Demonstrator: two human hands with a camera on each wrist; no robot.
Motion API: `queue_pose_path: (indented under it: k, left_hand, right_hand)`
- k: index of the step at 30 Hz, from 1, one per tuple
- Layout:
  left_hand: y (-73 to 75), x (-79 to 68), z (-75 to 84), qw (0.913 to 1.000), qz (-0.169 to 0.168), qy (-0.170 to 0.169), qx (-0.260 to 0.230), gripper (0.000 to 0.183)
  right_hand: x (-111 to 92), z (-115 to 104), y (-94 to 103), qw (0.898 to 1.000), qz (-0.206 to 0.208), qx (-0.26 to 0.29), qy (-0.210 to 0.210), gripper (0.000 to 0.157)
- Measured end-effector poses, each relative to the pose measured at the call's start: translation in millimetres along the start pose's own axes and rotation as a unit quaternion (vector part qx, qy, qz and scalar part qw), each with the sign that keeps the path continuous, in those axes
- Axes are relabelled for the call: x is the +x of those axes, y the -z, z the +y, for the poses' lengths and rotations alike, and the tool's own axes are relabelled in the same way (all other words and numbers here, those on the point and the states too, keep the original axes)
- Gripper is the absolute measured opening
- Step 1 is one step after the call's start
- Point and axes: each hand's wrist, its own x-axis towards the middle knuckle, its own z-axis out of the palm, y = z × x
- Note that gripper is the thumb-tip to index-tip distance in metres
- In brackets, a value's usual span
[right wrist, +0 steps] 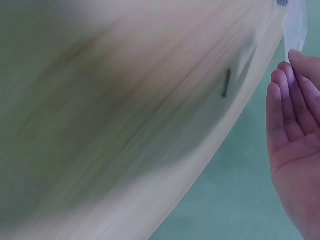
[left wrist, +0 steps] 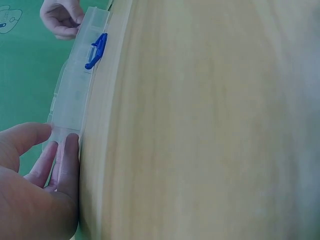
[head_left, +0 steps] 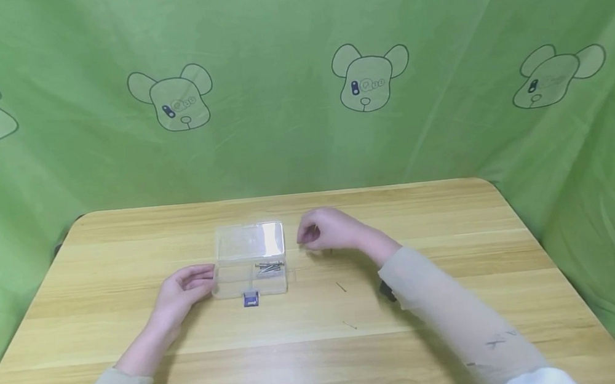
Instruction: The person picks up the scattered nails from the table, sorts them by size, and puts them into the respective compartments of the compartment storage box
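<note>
A clear plastic box (head_left: 233,290) stands on the table with its lid (head_left: 240,242) raised at the back and a blue latch (head_left: 250,299) in front. Several metal nails (head_left: 270,268) lie in its back right compartment. My left hand (head_left: 181,294) holds the box's left end, thumb at the rim and fingers lower down, as the left wrist view shows. Just right of the lid, my right hand (head_left: 330,228) has thumb and index fingertips together. They seem to pinch a thin nail, mostly hidden. Another nail (right wrist: 226,83) lies near this hand in the right wrist view.
Two loose nails lie on the wooden table (head_left: 426,211) right of the box, one nail (head_left: 341,287) farther back and another nail (head_left: 350,325) nearer the front. Green curtains (head_left: 282,157) stand behind and beside the table.
</note>
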Motion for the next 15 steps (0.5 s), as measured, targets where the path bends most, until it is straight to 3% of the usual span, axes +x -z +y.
queue_pose_path:
  k: [15]
  left_hand:
    - [0.9, 0.9, 1.0, 1.0000, 0.003, 0.001, 0.001, 0.053]
  right_hand:
    - [-24, 33, 3.9, 1.000, 0.012, 0.026, -0.012, 0.019]
